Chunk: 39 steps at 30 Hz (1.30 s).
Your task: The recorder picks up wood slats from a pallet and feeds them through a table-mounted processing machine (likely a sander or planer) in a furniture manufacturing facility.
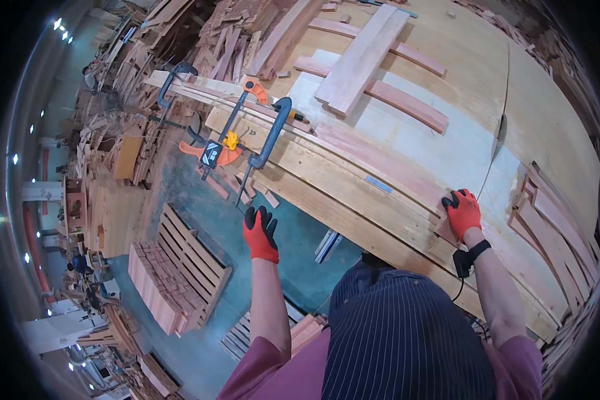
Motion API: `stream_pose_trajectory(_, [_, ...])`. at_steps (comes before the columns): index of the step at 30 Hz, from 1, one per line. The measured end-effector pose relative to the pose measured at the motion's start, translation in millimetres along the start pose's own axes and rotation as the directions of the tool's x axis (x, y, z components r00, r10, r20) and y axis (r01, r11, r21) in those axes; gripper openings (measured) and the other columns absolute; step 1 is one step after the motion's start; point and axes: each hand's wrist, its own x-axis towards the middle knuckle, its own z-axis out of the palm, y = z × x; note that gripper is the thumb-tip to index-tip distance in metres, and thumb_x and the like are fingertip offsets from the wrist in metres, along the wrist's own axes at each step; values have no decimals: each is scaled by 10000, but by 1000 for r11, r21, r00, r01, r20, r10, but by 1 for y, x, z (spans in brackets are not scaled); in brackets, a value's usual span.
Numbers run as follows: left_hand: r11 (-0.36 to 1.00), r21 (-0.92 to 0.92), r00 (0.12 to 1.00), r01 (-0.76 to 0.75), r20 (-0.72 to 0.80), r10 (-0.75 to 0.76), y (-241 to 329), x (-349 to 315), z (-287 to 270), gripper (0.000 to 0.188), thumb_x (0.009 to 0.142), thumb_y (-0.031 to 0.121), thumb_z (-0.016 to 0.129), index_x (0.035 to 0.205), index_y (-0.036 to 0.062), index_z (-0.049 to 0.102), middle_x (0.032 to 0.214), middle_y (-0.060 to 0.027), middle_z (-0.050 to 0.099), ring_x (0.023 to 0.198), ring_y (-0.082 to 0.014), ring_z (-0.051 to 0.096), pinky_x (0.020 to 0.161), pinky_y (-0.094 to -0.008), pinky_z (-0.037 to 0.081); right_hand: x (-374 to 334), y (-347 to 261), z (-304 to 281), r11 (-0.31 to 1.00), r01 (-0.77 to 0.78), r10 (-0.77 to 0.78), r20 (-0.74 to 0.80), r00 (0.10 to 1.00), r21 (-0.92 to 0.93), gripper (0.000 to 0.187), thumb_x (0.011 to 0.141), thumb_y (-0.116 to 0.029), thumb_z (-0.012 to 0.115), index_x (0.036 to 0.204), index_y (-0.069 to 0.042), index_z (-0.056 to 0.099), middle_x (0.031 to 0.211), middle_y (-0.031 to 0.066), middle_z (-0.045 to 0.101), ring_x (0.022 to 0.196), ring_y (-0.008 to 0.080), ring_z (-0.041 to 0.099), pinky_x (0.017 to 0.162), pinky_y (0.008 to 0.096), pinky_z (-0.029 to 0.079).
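My left hand [261,233], in a red and black glove, is raised off the front edge of the bench with its fingers apart. Just beyond its fingertips hangs the screw end of a blue G-clamp [273,133], which grips the boards at the bench edge. Beside that clamp is an orange and black bar clamp [212,155] with a yellow part. My right hand [462,215], gloved alike, is closed over a small wooden block [444,231] on the bench edge; its fingers partly hide the block. A long wooden strip [353,167] runs between the clamps and that hand.
Another blue clamp [173,85] holds the far left end. Wide planks [363,60] lie across battens on the bench [473,93]. Curved offcuts [553,233] lie at the right. On the floor at left sits a pallet [196,260] with stacked wood blocks [166,283].
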Motion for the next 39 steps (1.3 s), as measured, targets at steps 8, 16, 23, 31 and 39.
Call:
stream_pose_trajectory(8, [925, 317, 959, -209, 253, 130, 6, -23, 107, 654, 925, 67, 753, 1509, 22, 462, 1352, -135, 617, 1174, -235, 641, 970, -372, 541, 21, -38, 12, 998, -3, 5, 22, 1000, -60, 331, 920, -318, 699, 1165, -97, 726, 1228, 140, 655, 1197, 340, 604, 993, 477, 513])
stream_pose_trajectory(16, [7, 56, 55, -998, 996, -73, -39, -104, 279, 890, 805, 343, 850, 1535, 33, 446, 1469, -196, 528, 1383, -383, 457, 1192, -517, 324, -58, 18, -67, 980, 176, -173, -44, 984, 87, 717, 882, -424, 747, 1458, -55, 530, 1462, 195, 545, 1386, 380, 488, 1179, 457, 378])
stream_pose_trajectory(23, [-183, -169, -73, -968, 894, -441, -61, -103, 331, 968, 784, 455, 849, 1535, 31, 409, 1479, -201, 491, 1392, -385, 435, 1218, -534, 269, -170, 217, -113, 949, -261, 256, -51, 965, -177, 1070, 666, -440, 903, 1552, -87, 417, 1517, 198, 473, 1420, 389, 424, 1209, 502, 314])
stream_pose_trajectory(31, [-260, -220, -87, -940, 893, -441, -58, -108, 328, 907, 803, 419, 836, 1491, -10, 431, 1451, -227, 504, 1368, -399, 451, 1194, -522, 301, -164, 271, -103, 944, -211, 247, 118, 962, -254, 1024, 677, -426, 896, 1517, -80, 426, 1477, 188, 496, 1427, 376, 415, 1235, 491, 287])
stream_pose_trajectory(39, [-319, -275, -138, -907, 910, -392, -69, -103, 320, 929, 811, 417, 823, 1506, -40, 407, 1453, -238, 499, 1367, -398, 448, 1211, -521, 284, -173, 275, -88, 959, -142, 137, -40, 990, -245, 922, 695, -346, 877, 1461, -36, 467, 1431, 219, 517, 1400, 383, 436, 1235, 479, 301])
